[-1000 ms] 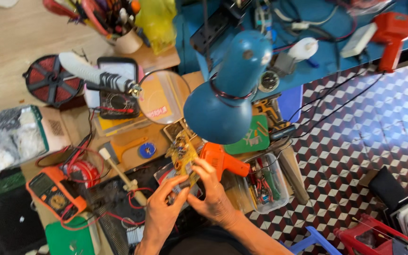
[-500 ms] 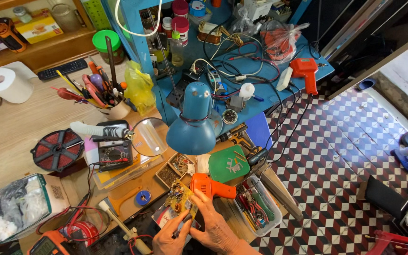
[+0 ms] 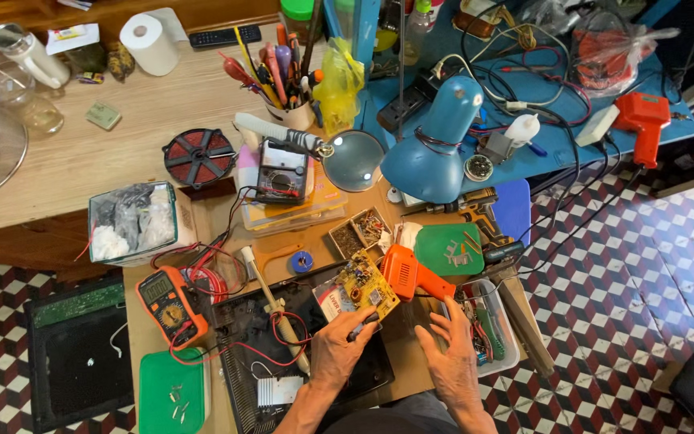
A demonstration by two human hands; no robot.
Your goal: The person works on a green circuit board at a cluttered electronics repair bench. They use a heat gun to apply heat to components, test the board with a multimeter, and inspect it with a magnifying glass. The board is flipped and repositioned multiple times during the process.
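A yellow circuit board (image 3: 365, 286) studded with small parts is tilted up over the dark work mat (image 3: 242, 321). My left hand (image 3: 339, 347) grips its lower edge, with a thin dark piece showing between the fingers. An orange soldering gun (image 3: 411, 273) lies just right of the board, touching or nearly touching it. My right hand (image 3: 449, 354) hovers below the gun with fingers spread and nothing in it, beside a clear plastic bin (image 3: 501, 363) of small tools.
A blue desk lamp (image 3: 442, 153) and a round magnifier (image 3: 353, 161) hang over the bench. An orange multimeter (image 3: 172, 305), a soldering iron (image 3: 271, 301), a black meter (image 3: 283, 173), a red wire spool (image 3: 198, 157), a pen cup (image 3: 287, 112) and a green lid (image 3: 172, 394) crowd the left. Checkered floor lies right.
My right hand has come off the circuit board and moved down to the right; the left hand keeps hold. The view now takes in more of the bench.
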